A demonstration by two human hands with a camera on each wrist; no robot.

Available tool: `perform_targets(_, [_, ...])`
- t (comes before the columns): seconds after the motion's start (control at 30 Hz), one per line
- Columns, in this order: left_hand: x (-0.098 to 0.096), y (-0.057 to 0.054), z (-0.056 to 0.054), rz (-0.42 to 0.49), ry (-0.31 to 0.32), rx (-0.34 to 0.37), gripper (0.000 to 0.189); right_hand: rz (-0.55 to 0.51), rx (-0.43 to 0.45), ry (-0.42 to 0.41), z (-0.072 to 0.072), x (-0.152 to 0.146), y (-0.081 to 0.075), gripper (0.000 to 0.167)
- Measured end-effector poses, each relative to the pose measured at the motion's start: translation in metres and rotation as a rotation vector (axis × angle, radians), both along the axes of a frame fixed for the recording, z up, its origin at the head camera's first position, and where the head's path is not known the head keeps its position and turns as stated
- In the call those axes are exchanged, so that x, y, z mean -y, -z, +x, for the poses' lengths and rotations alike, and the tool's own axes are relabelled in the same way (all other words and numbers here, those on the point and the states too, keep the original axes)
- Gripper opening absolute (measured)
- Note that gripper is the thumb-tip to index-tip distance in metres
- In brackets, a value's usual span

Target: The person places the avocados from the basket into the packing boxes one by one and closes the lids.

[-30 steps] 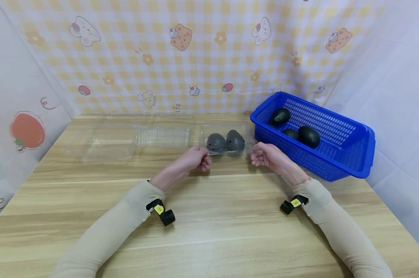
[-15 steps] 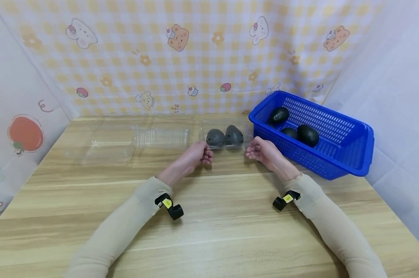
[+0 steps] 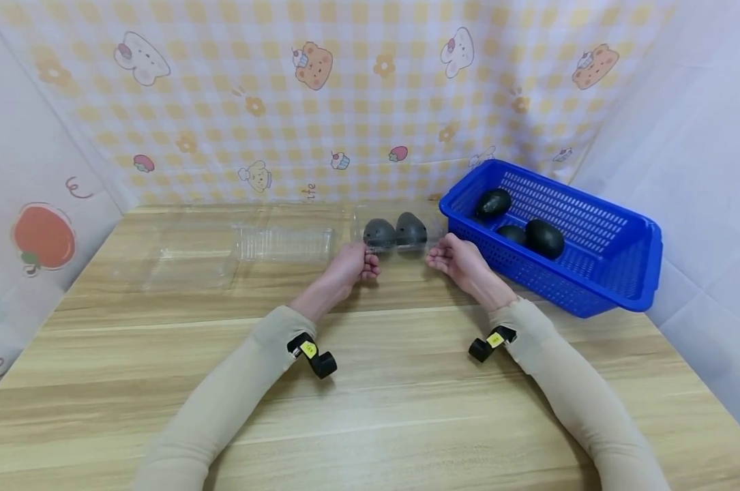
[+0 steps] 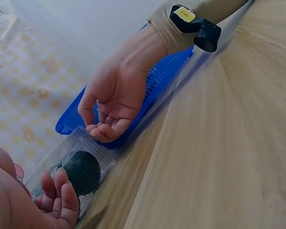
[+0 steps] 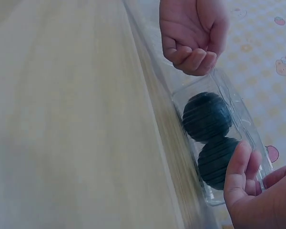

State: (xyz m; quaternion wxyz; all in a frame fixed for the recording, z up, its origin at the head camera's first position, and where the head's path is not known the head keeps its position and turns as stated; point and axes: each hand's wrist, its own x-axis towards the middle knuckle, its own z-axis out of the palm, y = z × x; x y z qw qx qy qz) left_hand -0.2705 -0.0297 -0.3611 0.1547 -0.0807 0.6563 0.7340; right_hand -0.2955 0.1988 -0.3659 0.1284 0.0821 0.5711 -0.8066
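A clear plastic clamshell box sits toward the back middle of the table in the head view. Side by side inside it are two dark green avocados, which show through the ribbed plastic in the right wrist view. At the box's near left corner my left hand pinches the plastic edge between thumb and curled fingers. The near right corner is pinched by my right hand; its thumb and index finger meet at the plastic in the left wrist view.
A blue perforated basket holding several avocados stands close to the box's right side. More clear plastic containers lie open on the left of the wooden table. Behind hangs a checked curtain.
The box and its two avocados have moved back toward the curtain, with both hands still at its near corners. Both forearms have come slightly inward. The basket and the left containers stay put.
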Motion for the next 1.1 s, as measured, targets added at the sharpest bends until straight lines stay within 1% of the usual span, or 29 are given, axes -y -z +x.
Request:
perform_targets(0.17, [-0.004,0.0,-0.008,0.025,-0.018,0.0,0.025,-0.037,0.004,0.055,-0.007,0.005,0.001,0.013])
perform_targets(0.37, [-0.007,-0.001,-0.017,0.076,-0.066,0.028,0.027,-0.068,-0.002,0.11,-0.014,0.013,0.002,0.016])
perform_targets(0.5, [-0.008,-0.001,-0.022,0.086,-0.098,0.035,0.03,-0.063,-0.004,0.162,-0.017,0.021,0.003,0.018])
perform_targets(0.6, [-0.008,0.0,-0.024,0.079,-0.106,0.035,0.034,-0.051,-0.007,0.194,-0.019,0.026,0.004,0.02])
perform_targets(0.73, [-0.009,0.0,-0.027,0.078,-0.118,0.031,0.04,-0.058,-0.015,0.212,-0.02,0.029,0.005,0.022])
perform_targets(0.87, [-0.011,0.0,-0.029,0.089,-0.137,0.032,0.041,-0.089,-0.014,0.226,-0.021,0.03,0.006,0.022])
perform_targets(1.1, [-0.012,-0.001,-0.032,0.107,-0.14,0.048,0.042,-0.14,0.015,0.241,-0.021,0.03,0.003,0.017])
